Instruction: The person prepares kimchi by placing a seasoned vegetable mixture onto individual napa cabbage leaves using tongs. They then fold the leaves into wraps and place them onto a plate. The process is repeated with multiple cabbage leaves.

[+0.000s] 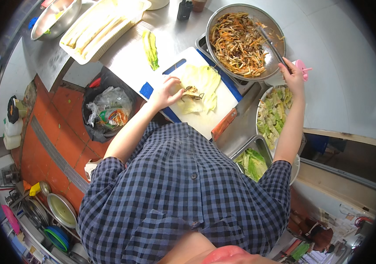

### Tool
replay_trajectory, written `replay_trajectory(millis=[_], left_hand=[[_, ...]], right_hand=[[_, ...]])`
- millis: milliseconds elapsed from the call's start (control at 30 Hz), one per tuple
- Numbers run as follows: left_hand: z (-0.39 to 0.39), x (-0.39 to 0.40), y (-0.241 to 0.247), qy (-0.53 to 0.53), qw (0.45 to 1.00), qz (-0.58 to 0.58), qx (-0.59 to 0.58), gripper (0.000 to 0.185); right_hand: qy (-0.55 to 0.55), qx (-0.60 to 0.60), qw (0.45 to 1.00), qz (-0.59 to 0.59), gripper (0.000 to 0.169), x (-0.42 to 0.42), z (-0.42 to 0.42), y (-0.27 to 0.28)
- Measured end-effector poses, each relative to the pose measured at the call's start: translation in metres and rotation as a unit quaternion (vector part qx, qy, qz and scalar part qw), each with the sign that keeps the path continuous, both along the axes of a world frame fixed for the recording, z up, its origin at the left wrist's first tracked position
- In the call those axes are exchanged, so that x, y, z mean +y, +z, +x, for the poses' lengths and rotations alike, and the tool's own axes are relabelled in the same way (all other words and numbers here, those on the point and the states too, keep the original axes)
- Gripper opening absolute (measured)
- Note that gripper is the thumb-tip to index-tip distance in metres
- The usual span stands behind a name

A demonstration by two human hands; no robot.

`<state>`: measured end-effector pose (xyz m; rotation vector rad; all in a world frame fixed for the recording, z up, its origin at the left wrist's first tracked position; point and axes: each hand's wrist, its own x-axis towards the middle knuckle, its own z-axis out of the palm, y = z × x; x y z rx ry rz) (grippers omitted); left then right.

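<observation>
My left hand (166, 94) rests at the left edge of a pale cabbage leaf (206, 84), thumb and fingers apart beside a small heap of shredded filling (192, 93). The leaf lies spread on a white cutting board (204, 123) with blue edges. My right hand (293, 76) grips dark tongs (272, 46), their far end in a large metal bowl (211, 49) of shredded carrot-and-mushroom-like mix (237, 44). Close by the board's lower right lies a knife with a wooden handle (224, 125). Under my right forearm, filled leaf rolls (272, 112) sit in a white dish.
A metal pan (264, 142) holds more cabbage leaves (252, 163). One narrow leaf (150, 49) lies on the steel table. A cream plastic basket (108, 49) of long pale pieces stands upper left, near a steel bowl (56, 19). Below is a black-lined bin (89, 99).
</observation>
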<state>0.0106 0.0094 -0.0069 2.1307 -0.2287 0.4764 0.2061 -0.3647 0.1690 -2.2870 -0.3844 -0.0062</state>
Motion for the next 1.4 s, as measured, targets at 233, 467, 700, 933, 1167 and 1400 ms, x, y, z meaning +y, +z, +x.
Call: replay_trajectory(millis=[233, 467, 700, 933, 1167, 1400], left_hand=[[0.0, 0.001, -0.001, 0.002, 1.0, 0.014, -0.008, 0.028], [0.001, 0.002, -0.002, -0.007, 1.0, 0.014, -0.002, 0.029], [0.0, -0.001, -0.003, -0.003, 1.0, -0.02, 0.011, 0.028], [0.001, 0.0, -0.003, -0.015, 1.0, -0.018, 0.016, 0.03], [0.0, 0.001, -0.004, -0.02, 1.0, 0.013, 0.02, 0.031], [0.0, 0.001, -0.003, -0.027, 0.999, 0.003, 0.036, 0.031]], right_hand=[[0.027, -0.009, 0.998, 0.057, 0.031, 0.012, -0.039, 0.042], [0.097, 0.065, 0.992, -0.04, 0.032, 0.013, -0.075, 0.044], [0.196, 0.175, 0.96, -0.095, 0.028, 0.034, -0.087, 0.003], [0.219, 0.101, 0.95, -0.196, 0.03, 0.048, -0.079, -0.041], [0.236, 0.03, 0.932, -0.274, 0.034, 0.061, -0.085, -0.049], [0.217, 0.004, 0.922, -0.319, 0.035, 0.05, -0.084, -0.039]])
